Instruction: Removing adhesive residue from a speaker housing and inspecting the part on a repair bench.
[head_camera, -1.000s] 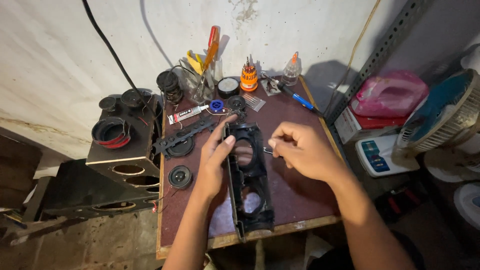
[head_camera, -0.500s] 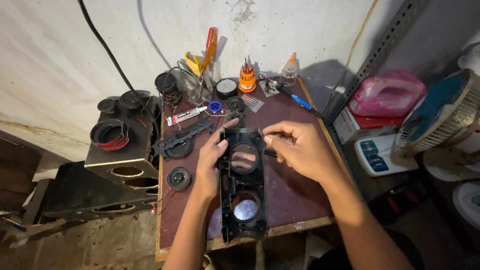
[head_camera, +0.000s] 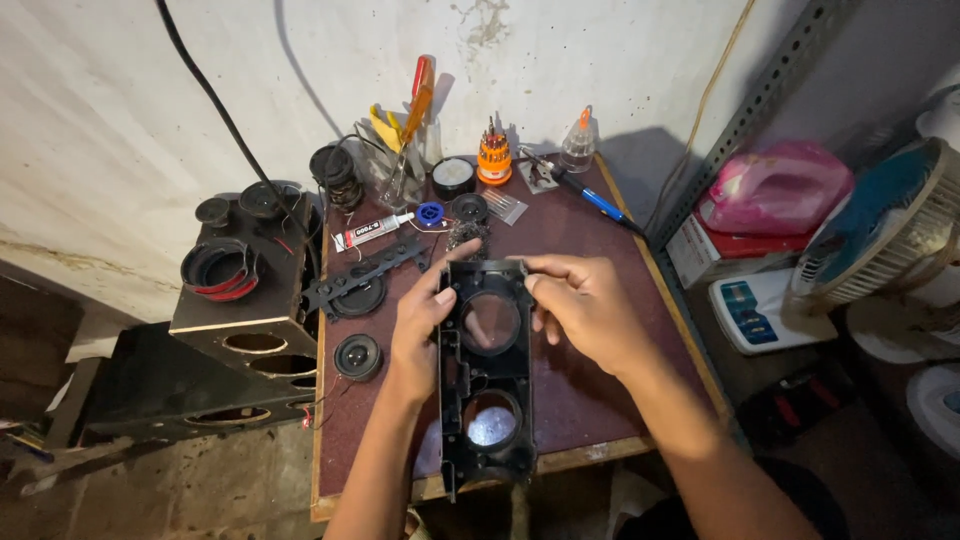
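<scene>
A black plastic speaker housing (head_camera: 487, 375) with two round openings is held upright over a small brown table (head_camera: 600, 390). My left hand (head_camera: 420, 325) grips its upper left edge, thumb on the top corner. My right hand (head_camera: 580, 305) holds the upper right edge, fingers curled over the top rim. Through the upper opening some of my fingers show.
Small round speakers (head_camera: 357, 356), a black bracket (head_camera: 365, 270), a glue tube (head_camera: 372, 232), a screwdriver set (head_camera: 494, 157), a glue bottle (head_camera: 578, 142) and a soldering iron (head_camera: 590, 198) lie at the back. A wooden speaker box (head_camera: 250, 305) stands left; a fan (head_camera: 880, 235) is right.
The housing has been turned from edge-on to facing me, and both hands have shifted to grip its top corners.
</scene>
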